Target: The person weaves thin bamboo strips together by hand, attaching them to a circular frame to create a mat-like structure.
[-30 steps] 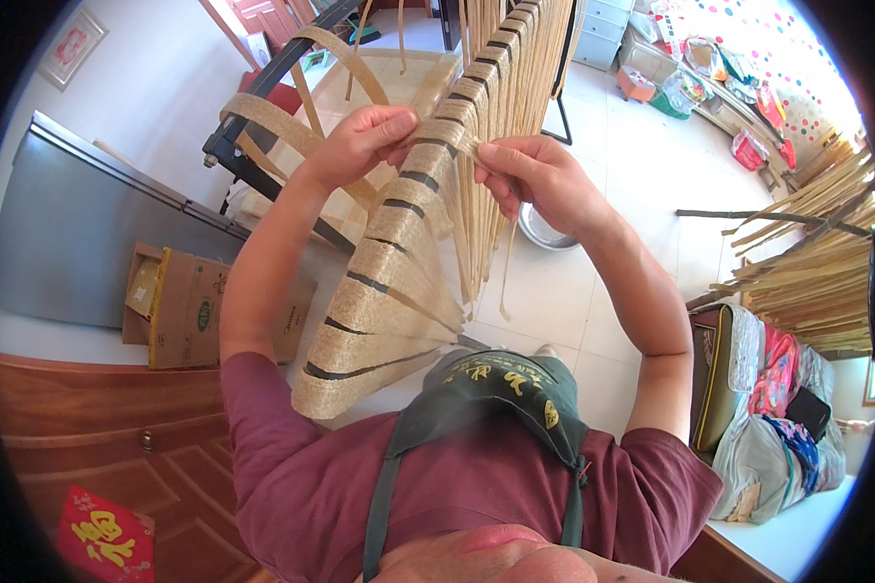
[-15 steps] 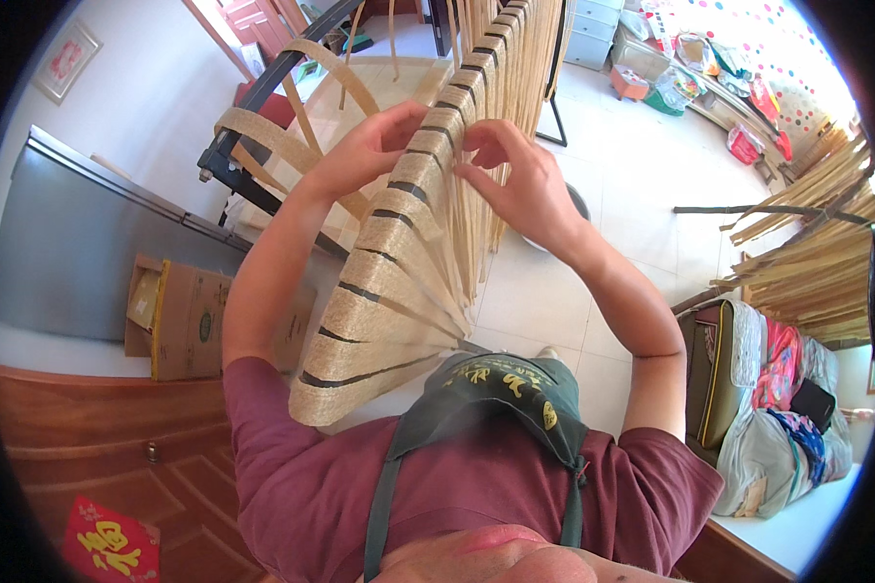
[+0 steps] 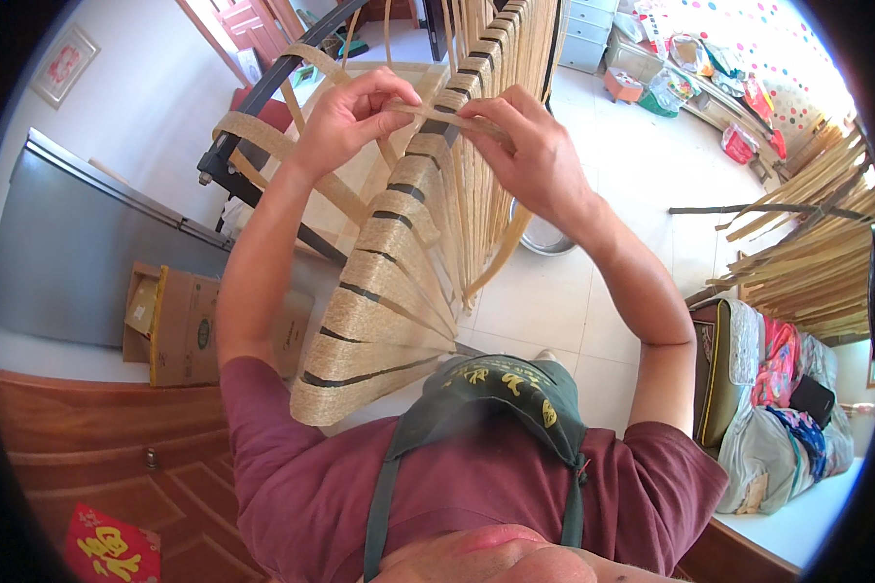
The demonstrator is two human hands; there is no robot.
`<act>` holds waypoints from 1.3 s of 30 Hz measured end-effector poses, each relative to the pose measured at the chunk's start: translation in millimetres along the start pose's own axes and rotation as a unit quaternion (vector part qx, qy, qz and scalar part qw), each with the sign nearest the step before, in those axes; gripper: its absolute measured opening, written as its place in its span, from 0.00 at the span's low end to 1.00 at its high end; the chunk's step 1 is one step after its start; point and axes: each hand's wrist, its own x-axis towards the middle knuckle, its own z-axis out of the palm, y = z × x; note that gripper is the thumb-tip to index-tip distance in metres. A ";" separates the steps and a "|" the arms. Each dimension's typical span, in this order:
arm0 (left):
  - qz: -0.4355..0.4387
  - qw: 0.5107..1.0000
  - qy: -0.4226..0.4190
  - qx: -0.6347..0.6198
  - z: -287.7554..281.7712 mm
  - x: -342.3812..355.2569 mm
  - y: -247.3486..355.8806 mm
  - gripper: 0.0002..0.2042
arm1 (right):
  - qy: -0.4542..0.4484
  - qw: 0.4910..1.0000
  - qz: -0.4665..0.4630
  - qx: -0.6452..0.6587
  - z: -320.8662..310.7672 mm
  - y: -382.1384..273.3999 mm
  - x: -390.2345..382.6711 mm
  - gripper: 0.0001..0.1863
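Observation:
A narrow tan strip [image 3: 430, 114] is stretched between my hands, just above a black bar wrapped with broad tan woven bands [image 3: 372, 267]. My left hand [image 3: 348, 124] pinches one end of the strip, on the left side of the bar. On the right side, my right hand [image 3: 523, 146] pinches the strip between thumb and fingers, its back turned up. Dark gaps of the bar show between the bands. Below my right hand many loose tan strips [image 3: 491, 209] hang down, and one longer strip curves out beside them.
A black metal frame [image 3: 226, 160] with looped bands stands at the left. Beyond the hanging strips a round metal basin [image 3: 546, 233] sits on the tiled floor. Cardboard boxes [image 3: 190, 316] stand at the left; more tan strips [image 3: 807, 282] hang from sticks at the right.
Both hands have lifted off the bands and now hold a strip taut across the bar. My left hand has moved up and left. The basin shows more than before.

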 end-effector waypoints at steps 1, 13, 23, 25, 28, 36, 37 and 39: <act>-0.002 1.000 -0.010 0.009 -1.3 3.9 6.0 0.10 | -0.008 1.000 -0.002 0.014 -5.2 1.6 4.3 0.09; -0.144 0.963 -0.076 -0.214 2.3 5.9 -9.3 0.11 | -0.168 0.810 0.347 0.442 -1.6 15.9 0.3 0.22; -0.164 0.981 0.004 -0.099 16.1 7.5 -20.3 0.10 | -0.029 0.975 0.179 0.129 14.1 20.6 -17.2 0.13; -0.105 0.990 -0.003 -0.094 19.4 10.5 -33.5 0.13 | -0.012 0.991 0.122 0.045 16.6 18.5 -15.6 0.16; -0.098 0.992 -0.011 -0.080 20.9 16.0 -36.3 0.17 | -0.040 0.990 0.128 0.038 22.4 16.8 -15.6 0.21; -0.058 0.996 0.023 -0.070 26.0 18.1 -41.3 0.17 | 0.021 0.995 0.099 0.020 28.6 21.8 -12.2 0.21; -0.042 0.995 0.032 -0.086 23.4 18.5 -38.1 0.17 | 0.023 0.996 0.081 0.029 23.1 19.4 -7.3 0.20; -0.028 0.995 0.030 -0.094 16.8 20.6 -32.1 0.14 | 0.011 0.999 0.046 0.018 12.0 17.0 0.6 0.17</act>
